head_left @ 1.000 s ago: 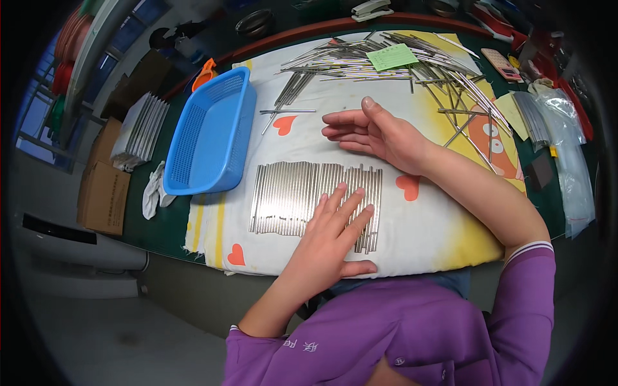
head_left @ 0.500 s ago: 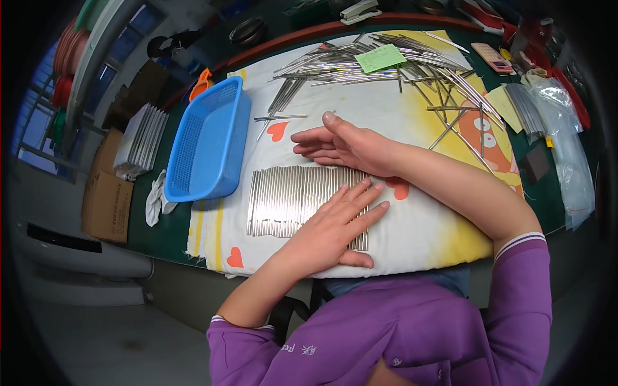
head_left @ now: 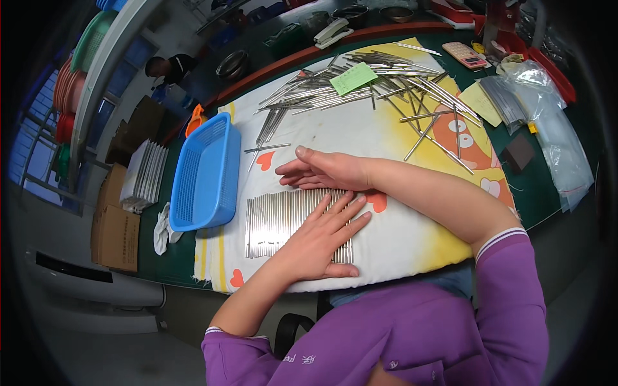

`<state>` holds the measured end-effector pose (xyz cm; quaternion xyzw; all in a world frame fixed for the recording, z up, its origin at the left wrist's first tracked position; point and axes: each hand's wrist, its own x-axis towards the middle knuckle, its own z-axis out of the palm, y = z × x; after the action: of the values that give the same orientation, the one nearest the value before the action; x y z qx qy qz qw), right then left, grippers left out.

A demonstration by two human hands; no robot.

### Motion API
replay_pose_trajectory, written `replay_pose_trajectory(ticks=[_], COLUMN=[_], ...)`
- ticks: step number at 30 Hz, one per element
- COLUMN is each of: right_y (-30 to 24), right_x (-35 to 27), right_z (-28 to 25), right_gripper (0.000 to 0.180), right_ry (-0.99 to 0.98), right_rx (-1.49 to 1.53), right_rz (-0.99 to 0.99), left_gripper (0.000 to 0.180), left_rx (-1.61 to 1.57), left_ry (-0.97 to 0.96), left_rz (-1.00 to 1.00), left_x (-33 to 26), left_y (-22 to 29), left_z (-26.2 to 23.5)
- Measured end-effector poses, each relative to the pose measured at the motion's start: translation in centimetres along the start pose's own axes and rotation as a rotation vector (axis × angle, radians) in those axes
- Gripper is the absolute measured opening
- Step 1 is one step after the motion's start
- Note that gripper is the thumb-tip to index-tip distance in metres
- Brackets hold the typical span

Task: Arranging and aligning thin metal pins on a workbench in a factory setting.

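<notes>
A tight row of slim silvery metal rods (head_left: 273, 222) lies side by side on the padded white-and-yellow cloth (head_left: 405, 251) in front of me. My left hand (head_left: 322, 238) rests flat on the right part of this row, fingers spread and thumb near the rods' close ends. Along the far ends, my right hand (head_left: 331, 170) stands on edge, palm turned inward, fingers stretched out and thumb up. It touches or nearly touches the rod ends; which one I cannot tell. Neither hand grips anything. Some rods are hidden beneath my left hand.
Farther back is a loose, crossing heap of rods (head_left: 302, 93) with a green paper note (head_left: 353, 78) on it. A blue plastic basket (head_left: 205, 174) stands at left, by a cardboard box (head_left: 116, 225). Clear plastic bags (head_left: 557, 138) lie at right. Someone (head_left: 170, 67) is in the background.
The view has shifted, so the cloth and heap sit lower in the picture. Both hands keep nearly the same places against the row of rods. The background person shows more fully.
</notes>
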<state>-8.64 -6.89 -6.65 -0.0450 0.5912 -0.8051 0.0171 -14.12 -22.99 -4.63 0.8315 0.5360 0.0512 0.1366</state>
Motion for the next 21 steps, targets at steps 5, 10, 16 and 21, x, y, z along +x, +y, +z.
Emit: replay_pose_trajectory(ticks=[5,10,16,21], right_y=[0.2,-0.8,-5.4,-10.4], right_x=[-0.1,-0.2,-3.5,-12.0], right_z=[-0.9,-1.8,-1.9,-5.5], right_gripper=[0.071,0.049,0.033,0.03], right_ry=[0.16,0.477,0.587,0.927], right_rx=[-0.025,0.03,-0.582,-1.377], right_rz=[-0.006,-0.059,-0.286,-0.022], left_gripper=[0.068,0.063,0.058,0.036], left_rx=[-0.29,0.021,-0.06,-0.072], left_ry=[0.107,0.091,0.147,0.502], left_rz=[0.0,-0.152,-0.168,0.168], left_x=[0.5,1.1,0.9,2.3], left_y=[-1.1,0.1,0.2,4.8], left_z=[-0.4,0.1,-0.1,-5.4])
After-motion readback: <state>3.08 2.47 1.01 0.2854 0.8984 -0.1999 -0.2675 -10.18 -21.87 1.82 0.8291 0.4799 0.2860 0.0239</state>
